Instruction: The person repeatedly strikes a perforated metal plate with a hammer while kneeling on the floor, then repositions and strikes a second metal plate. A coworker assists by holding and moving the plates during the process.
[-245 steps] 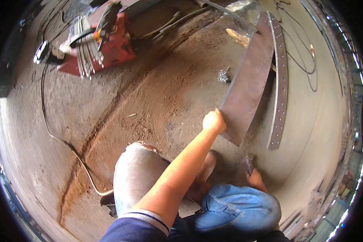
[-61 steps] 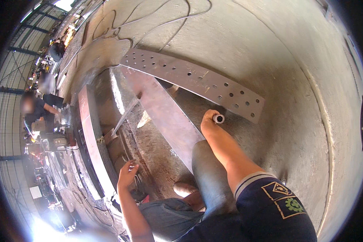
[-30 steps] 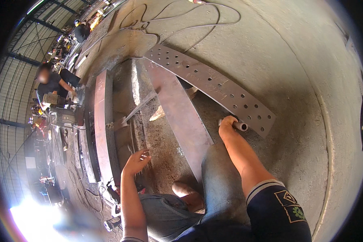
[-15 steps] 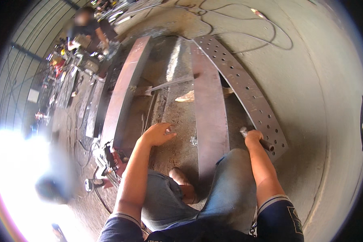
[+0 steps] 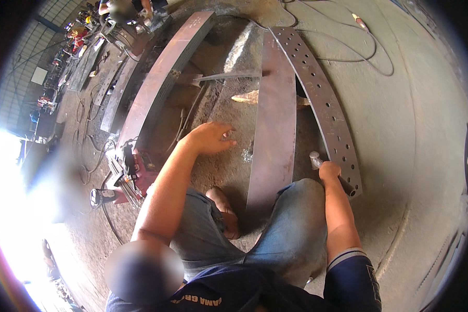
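Left hand: empty, palm down, fingers loosely curled and apart, [image 5: 208, 138] in the head view; hung over the dirty floor [image 5: 221, 174], left of the plain plate, no contact seen.
Change, left hand: had gripped the plain plate's near corner several seconds earlier; now off it.
Right hand: clamped [image 5: 329, 171] round the hammer handle, by the right knee; had held it a second earlier too.
Hammer: head [image 5: 315, 160] stuck out up-left of the fist, in the gap between both plates; tube-like handle end crossed over the holed plate's near end. Touching or just above, couldn't tell.
Plain plate: long, flat, brown steel [image 5: 274, 125]; near end between the knees, far end met the holed plate. No hand on it.
Change, plain plate: near end sat closer to the knees than several seconds earlier; plate or person shifted, couldn't tell which.
Holed plate: right of the plain one [image 5: 325, 99], angled away from it toward the near end; hole rows along it.
Wood piece: pale, rough [image 5: 246, 97], crossing under the plain plate.
Thin bar: at the plain plate's left edge [image 5: 233, 76].
Stacked plates: long pile [image 5: 164, 83], well left.
Red box: by the left forearm [image 5: 144, 165], thin rods [image 5: 130, 190] beside it.
Upshot: plain plate looked unheld, left hand free, hammer ready in grip (judged).
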The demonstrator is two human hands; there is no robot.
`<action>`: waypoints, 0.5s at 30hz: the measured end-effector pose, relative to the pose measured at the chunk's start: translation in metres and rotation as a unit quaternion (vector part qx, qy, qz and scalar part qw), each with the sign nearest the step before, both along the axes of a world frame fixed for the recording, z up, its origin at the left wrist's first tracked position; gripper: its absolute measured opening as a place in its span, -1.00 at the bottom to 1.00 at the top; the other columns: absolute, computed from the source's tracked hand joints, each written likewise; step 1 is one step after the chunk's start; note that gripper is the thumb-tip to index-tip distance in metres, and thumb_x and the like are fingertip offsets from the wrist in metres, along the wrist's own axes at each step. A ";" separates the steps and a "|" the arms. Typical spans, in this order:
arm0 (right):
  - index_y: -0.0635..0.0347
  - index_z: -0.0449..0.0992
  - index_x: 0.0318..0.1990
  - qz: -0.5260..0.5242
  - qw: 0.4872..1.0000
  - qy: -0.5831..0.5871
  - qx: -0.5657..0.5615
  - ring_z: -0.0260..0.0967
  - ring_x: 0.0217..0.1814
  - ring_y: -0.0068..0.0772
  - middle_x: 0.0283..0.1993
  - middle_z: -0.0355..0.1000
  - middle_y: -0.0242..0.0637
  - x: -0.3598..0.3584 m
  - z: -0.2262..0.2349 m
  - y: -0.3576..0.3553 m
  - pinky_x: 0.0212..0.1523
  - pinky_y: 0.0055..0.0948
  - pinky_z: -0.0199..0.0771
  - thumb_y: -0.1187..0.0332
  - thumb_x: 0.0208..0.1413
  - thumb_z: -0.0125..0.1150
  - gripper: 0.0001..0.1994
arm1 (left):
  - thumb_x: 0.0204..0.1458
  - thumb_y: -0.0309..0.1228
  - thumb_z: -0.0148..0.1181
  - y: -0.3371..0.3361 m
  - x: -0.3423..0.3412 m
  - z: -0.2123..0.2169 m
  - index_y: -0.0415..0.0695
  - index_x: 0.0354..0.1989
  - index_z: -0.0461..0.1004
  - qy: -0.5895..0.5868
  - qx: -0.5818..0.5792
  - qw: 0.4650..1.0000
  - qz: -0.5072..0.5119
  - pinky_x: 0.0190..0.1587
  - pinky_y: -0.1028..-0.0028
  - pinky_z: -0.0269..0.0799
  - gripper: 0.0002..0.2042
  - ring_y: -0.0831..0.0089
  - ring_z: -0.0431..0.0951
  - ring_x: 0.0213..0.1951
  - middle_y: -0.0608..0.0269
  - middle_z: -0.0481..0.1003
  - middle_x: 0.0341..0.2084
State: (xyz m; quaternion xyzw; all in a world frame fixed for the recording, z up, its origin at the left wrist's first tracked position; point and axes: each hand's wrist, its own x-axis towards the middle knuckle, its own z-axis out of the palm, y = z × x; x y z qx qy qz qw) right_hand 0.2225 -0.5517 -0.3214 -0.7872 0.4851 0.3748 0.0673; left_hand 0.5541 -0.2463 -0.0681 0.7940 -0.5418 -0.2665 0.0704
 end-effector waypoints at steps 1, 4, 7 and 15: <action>0.05 0.60 0.12 -0.010 1.000 -0.003 -0.002 0.50 0.20 -0.06 0.21 0.50 -0.14 -0.004 -0.004 -0.001 0.09 0.03 0.55 0.26 0.19 0.22 -0.65 | 0.12 0.05 0.18 0.000 0.001 -0.001 -0.10 0.19 0.45 -0.011 0.000 1.000 -0.012 0.13 0.10 0.44 -0.42 -0.04 0.55 0.06 -0.06 0.58 -0.05; 0.05 0.66 0.01 0.046 0.995 -0.090 -0.024 0.56 0.10 -0.04 0.05 0.59 -0.14 -0.016 -0.009 0.002 0.02 -0.04 0.57 0.26 0.21 0.12 -0.71 | 0.14 0.05 0.21 0.001 0.004 -0.001 -0.21 0.17 0.45 -0.003 0.038 0.999 -0.026 0.12 0.14 0.46 -0.39 0.00 0.57 0.05 -0.12 0.56 0.00; 0.08 0.65 0.00 0.062 0.994 -0.083 -0.040 0.56 0.10 -0.04 0.06 0.58 -0.13 -0.015 -0.002 0.006 0.04 -0.02 0.57 0.25 0.19 0.18 -0.71 | 0.13 0.08 0.18 0.000 0.000 0.001 -0.19 0.16 0.45 -0.004 0.029 1.000 -0.012 0.11 0.13 0.47 -0.39 -0.02 0.56 0.05 -0.09 0.56 0.00; 0.10 0.66 -0.01 0.052 0.997 -0.039 -0.029 0.56 0.11 -0.07 0.10 0.57 -0.17 -0.006 0.016 0.006 -0.04 -0.01 0.64 0.32 0.13 0.26 -0.72 | 0.12 0.05 0.19 -0.005 -0.004 0.012 -0.17 0.23 0.41 0.013 0.015 1.000 -0.014 0.16 0.12 0.42 -0.37 -0.02 0.54 0.09 -0.11 0.53 0.04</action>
